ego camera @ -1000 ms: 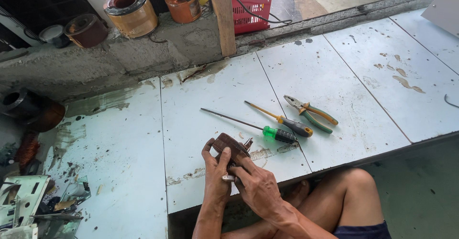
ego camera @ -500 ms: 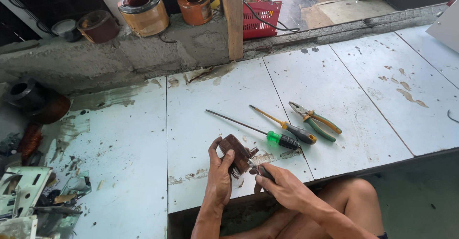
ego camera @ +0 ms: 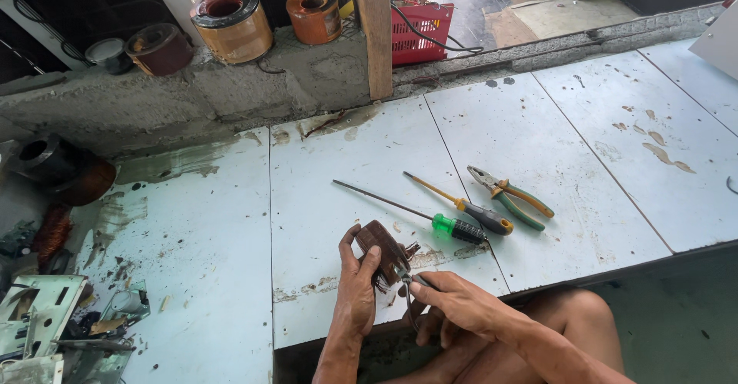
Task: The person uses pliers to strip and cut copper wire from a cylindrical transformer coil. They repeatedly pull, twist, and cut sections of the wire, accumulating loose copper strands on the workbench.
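Gripping: left hand (ego camera: pixel 358 285) wraps a small brown block (ego camera: pixel 380 247), thumb up its left side, forearm rising from the bottom edge.
Right hand (ego camera: pixel 453 305): fingers pinched on a thin dark tool (ego camera: pixel 407 278), tip touching the block.
Block position: near table edge (ego camera: pixel 538 280), just before the green-handled screwdriver (ego camera: pixel 453 228).

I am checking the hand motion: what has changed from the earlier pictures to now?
The right hand drew back from over the brown block to its right side, gripping a thin tool at the wires. The left hand kept holding the block. The two screwdrivers and pliers stayed put.
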